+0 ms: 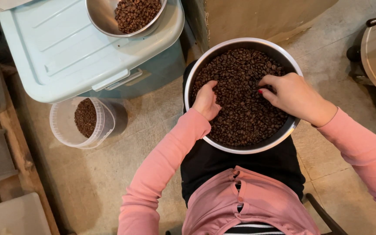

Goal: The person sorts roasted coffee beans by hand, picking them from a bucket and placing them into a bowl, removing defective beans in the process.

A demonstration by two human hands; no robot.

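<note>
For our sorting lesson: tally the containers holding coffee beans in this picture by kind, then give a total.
Metal bowls: 2, the large bowl on the lap, with the left hand and right hand in its beans, and the small bowl on the lid
Clear plastic tubs: 1
Total: 3

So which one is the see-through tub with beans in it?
Find the big pale blue storage bin at the top left. On the floor just below its front edge stands the clear plastic tub, round and partly filled with coffee beans. Unlike the small metal bowl on the bin's lid and the large metal bowl on the lap, it is transparent.
</note>
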